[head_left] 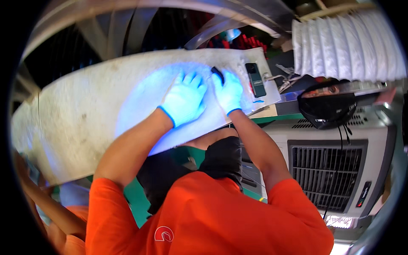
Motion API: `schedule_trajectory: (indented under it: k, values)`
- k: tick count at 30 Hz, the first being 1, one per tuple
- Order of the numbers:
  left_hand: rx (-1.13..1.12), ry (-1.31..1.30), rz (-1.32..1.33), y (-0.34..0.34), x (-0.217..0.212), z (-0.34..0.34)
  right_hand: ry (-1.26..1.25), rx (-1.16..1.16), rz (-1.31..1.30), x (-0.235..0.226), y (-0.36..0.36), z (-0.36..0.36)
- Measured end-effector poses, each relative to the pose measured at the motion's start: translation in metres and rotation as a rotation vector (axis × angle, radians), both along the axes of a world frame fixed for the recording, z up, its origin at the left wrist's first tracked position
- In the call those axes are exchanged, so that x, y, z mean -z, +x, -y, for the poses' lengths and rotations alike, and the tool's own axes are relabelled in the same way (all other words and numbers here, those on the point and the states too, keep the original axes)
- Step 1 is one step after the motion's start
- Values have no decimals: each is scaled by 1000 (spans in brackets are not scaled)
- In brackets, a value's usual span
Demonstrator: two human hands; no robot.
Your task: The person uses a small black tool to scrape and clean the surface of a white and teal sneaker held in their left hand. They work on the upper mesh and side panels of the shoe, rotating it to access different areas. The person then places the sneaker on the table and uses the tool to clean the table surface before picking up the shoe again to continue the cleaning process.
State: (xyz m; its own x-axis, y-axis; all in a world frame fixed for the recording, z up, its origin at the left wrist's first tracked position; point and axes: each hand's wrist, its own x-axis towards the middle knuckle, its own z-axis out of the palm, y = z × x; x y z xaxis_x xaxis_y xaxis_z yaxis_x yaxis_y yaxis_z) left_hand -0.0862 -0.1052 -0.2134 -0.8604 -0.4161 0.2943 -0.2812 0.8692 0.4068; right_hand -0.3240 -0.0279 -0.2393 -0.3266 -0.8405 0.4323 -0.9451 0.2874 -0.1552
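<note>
A long pale sheet (85, 114), dirty and curved in this view, lies across a bench in front of me. My left hand (185, 98), in a light blue glove, rests flat on the sheet with fingers spread. Just to its right, my right hand (229, 91), also gloved, grips a small black tool (218, 74) whose tip pokes out above the fingers. A bright blue-white glow falls on the sheet around both hands.
A dark rectangular handheld device (256, 79) lies on the sheet's right end. A black cap (326, 106) sits on a grey vented machine (331, 170) at right. White pleated material (346, 44) hangs top right. Another person's orange sleeve (63, 229) shows at lower left.
</note>
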Motion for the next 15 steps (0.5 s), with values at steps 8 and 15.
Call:
schedule_trajectory:
  k: [8,15]
  values:
    - [-95,-67,-115,-3,15,-4,78,-11,-12,-8,3,-1]
    - [-149,35,-60,-9,1,-10,53,52,156,-19,17,0]
